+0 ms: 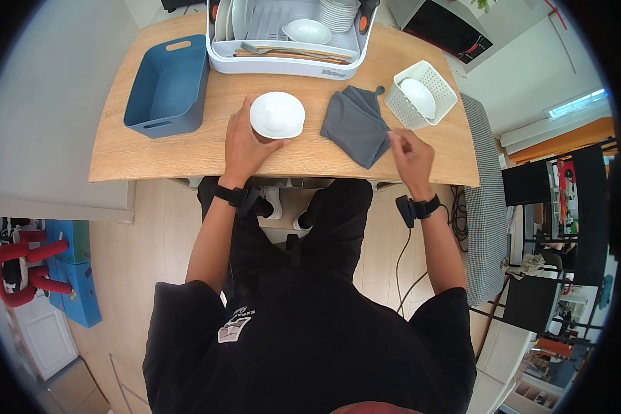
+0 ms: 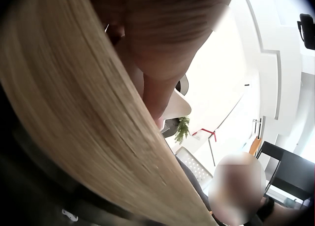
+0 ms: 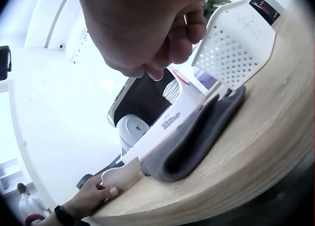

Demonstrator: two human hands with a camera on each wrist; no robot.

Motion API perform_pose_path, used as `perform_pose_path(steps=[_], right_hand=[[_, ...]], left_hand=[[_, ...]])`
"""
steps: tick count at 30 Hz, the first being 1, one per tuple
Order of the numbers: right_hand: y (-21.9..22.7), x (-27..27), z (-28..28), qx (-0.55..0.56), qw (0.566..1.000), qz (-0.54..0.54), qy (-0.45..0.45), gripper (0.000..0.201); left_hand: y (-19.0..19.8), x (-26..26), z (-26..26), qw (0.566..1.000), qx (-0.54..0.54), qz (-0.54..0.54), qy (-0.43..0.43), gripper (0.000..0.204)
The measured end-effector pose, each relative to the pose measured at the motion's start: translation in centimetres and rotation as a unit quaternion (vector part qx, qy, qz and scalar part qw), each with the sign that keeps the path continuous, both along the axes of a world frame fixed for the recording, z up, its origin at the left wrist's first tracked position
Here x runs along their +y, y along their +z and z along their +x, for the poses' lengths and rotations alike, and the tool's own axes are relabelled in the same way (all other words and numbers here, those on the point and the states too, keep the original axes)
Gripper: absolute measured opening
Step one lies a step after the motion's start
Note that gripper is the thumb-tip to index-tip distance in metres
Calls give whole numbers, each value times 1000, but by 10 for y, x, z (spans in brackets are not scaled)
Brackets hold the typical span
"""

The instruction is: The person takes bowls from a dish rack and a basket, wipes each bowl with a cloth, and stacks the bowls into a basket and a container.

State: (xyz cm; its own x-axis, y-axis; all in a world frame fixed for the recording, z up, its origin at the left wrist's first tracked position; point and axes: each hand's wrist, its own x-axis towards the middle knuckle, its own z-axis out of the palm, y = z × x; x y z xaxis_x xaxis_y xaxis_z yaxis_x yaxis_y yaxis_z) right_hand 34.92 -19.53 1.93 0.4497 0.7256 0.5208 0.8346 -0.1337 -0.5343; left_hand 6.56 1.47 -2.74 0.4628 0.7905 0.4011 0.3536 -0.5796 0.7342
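Note:
A white bowl (image 1: pixel 277 114) stands at the middle of the wooden table, gripped by the left hand (image 1: pixel 245 147), whose fingers and thumb lie round its left and near sides. The right wrist view also shows this bowl (image 3: pixel 121 174) in the left hand (image 3: pixel 93 195). A folded grey cloth (image 1: pixel 354 124) lies right of the bowl. The right hand (image 1: pixel 412 159) hovers by the cloth's right edge with curled fingers; in the right wrist view this hand (image 3: pixel 147 34) is apart from the cloth (image 3: pixel 194 139) and holds nothing.
A blue bin (image 1: pixel 165 90) stands at the table's left. Behind is a white dish rack (image 1: pixel 286 67) with plates, bowls and utensils. At the right, a perforated white basket (image 1: pixel 441 103) holds a white bowl (image 1: pixel 417 98). A microwave (image 1: pixel 448 34) is beyond.

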Motion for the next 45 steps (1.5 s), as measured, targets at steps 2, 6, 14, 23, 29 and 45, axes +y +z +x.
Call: perform_pose_path(steps=[2,6,14,23,29,45], right_hand=[[15,18,-33,37,999,-30,23,20],[-2,46,-37,-142,979,-79,120,31],[6,79,-43,-21,988,-105,115,19],[7,115,-107,-100,958,-25,269,19],[4,131,-112,-180,953,-101,223,18],[14,131,-114,194,931,-130,280,19]], left_hand=[[0,-3,1,1000,-5,-20,2,118],[0,-7,-5,999,-27,-24,2,113],[5,-7,-8,997,-51,6,-49,100],[16,-17,-6,996,-23,-10,-89,104],[9,-14,-7,992,-62,-21,-104,105],[9,-15,-8,991,-78,-28,-108,107]])
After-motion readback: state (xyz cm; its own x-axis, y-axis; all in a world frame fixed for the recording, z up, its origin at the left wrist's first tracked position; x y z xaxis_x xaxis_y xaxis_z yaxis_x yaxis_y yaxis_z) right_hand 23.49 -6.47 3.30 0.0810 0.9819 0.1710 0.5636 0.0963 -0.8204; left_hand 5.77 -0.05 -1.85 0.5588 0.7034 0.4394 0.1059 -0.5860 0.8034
